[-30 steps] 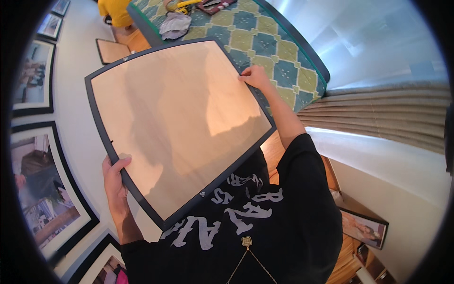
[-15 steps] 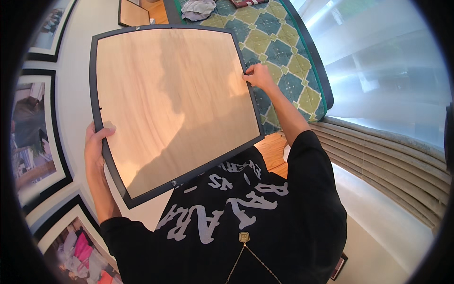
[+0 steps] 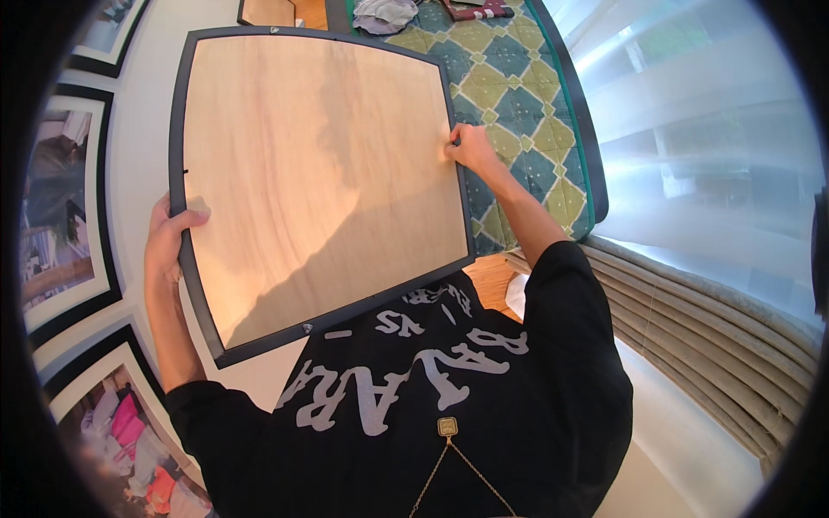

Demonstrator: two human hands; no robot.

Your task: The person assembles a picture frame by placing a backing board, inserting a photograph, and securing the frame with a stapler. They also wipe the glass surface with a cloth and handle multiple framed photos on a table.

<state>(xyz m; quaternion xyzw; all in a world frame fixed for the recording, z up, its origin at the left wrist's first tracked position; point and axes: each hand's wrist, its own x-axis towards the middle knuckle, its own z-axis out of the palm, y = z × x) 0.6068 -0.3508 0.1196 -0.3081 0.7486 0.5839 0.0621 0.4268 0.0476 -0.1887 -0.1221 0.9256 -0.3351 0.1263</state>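
A large picture frame (image 3: 315,198) with a dark rim hangs in front of my torso, its plain light-wood backing facing me. Small metal hangers show on its top and bottom rim. My left hand (image 3: 171,231) grips the left rim, thumb on the backing and fingers hidden behind. At the upper right rim, my right hand (image 3: 471,145) is closed, fingertips pinched at the inner edge; whether a small fastener lies under them I cannot make out. My shadow falls across the wood.
Framed photographs (image 3: 108,229) hang along the white wall at left. Beyond the frame lies a bed with a green patterned quilt (image 3: 518,95), holding a crumpled grey cloth (image 3: 384,15) and a dark red item (image 3: 477,10). Sheer curtains (image 3: 691,147) and a beige blind (image 3: 699,332) are at right.
The frame has shifted slightly up and turned a little, with my left hand still on its rim. My right hand stays at the right rim, its fingers now more over the inner edge.
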